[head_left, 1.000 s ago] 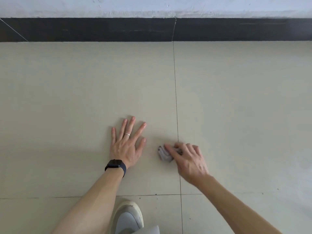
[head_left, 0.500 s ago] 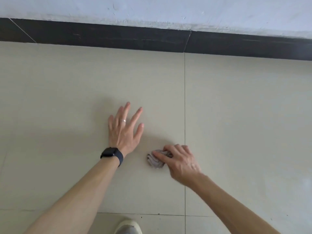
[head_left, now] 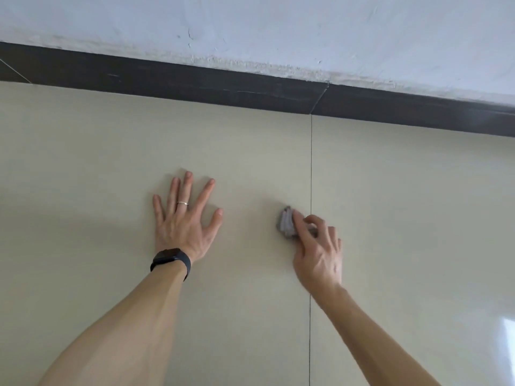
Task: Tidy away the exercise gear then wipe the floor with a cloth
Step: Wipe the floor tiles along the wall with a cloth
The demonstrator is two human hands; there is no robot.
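Pale beige floor tiles (head_left: 111,149) fill most of the frame, split by a thin dark grout line (head_left: 311,162) running down right of centre. A dark skirting band (head_left: 195,82) slants across the top, with a rough white wall (head_left: 278,29) above it. A bright glare (head_left: 505,327) sits at the lower right edge.

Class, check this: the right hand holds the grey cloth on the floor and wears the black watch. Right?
No. The head view shows the black watch on the wrist of the left hand. The right hand does hold the grey cloth on the floor.
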